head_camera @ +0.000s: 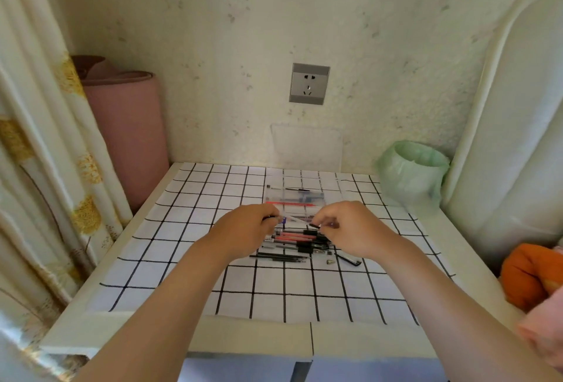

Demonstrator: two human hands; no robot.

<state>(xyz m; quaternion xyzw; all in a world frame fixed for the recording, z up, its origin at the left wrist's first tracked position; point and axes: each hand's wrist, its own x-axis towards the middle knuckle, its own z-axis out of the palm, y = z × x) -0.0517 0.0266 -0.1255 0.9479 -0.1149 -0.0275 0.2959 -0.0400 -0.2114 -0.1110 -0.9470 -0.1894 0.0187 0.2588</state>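
Both hands are raised over a small table with a white, black-gridded cloth [189, 278]. A clear pen [294, 219] spans between them: my left hand [243, 229] grips one end, and my right hand [350, 226] pinches its other, dark end. Below the hands lies a pile of several pens [300, 243] with black and red parts. Thin black refills [280, 257] lie at the pile's front. Behind the hands sits a clear plastic case [297, 195] with pens inside. A small metal pen tip [330, 261] and a black cap piece [350, 259] lie to the right.
A green-bagged bin [414, 171] stands at the table's back right corner. A rolled pink mat [128, 132] leans at the back left beside a curtain [45, 138]. A wall socket [309, 83] is above the table. An orange soft object [527, 275] lies at the right edge.
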